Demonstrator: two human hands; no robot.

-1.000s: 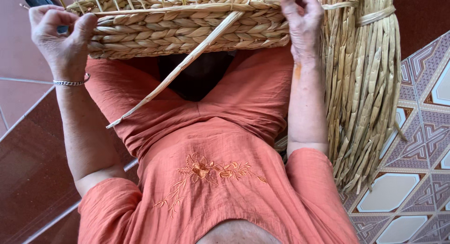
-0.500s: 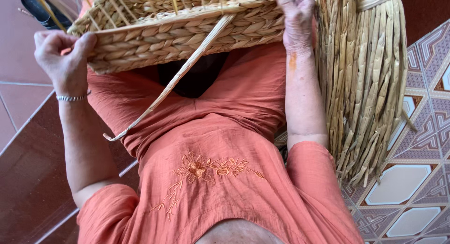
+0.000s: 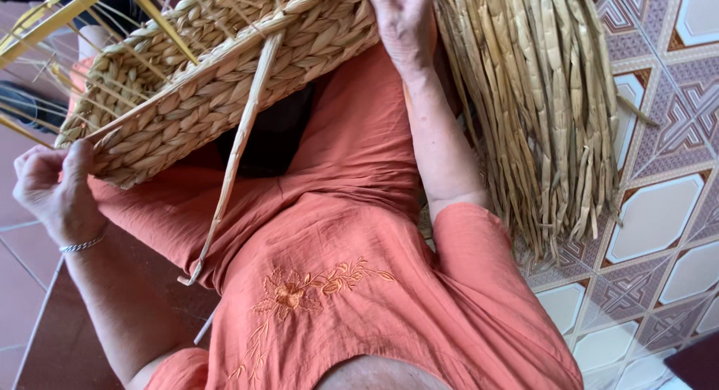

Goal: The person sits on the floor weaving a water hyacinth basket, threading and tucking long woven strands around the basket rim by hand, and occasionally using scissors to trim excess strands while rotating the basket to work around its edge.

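The top edge cuts off the woven basket (image 3: pixel 217 75), the right hand's (image 3: pixel 404 19) fingers and the straw bundle (image 3: pixel 539 98) at far right, while the left hand's (image 3: pixel 56 188) fingertips hide behind the basket's corner.

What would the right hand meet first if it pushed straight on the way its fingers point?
Probably the rim of the woven basket, which the right hand already touches; depth is unclear.

Your fingers grip a straw-tan plaited basket (image 3: pixel 217 83); below them, your orange dress (image 3: pixel 337 270) bears embroidered flowers; maroon-and-white patterned tiles (image 3: pixel 659 233) lie rightward.
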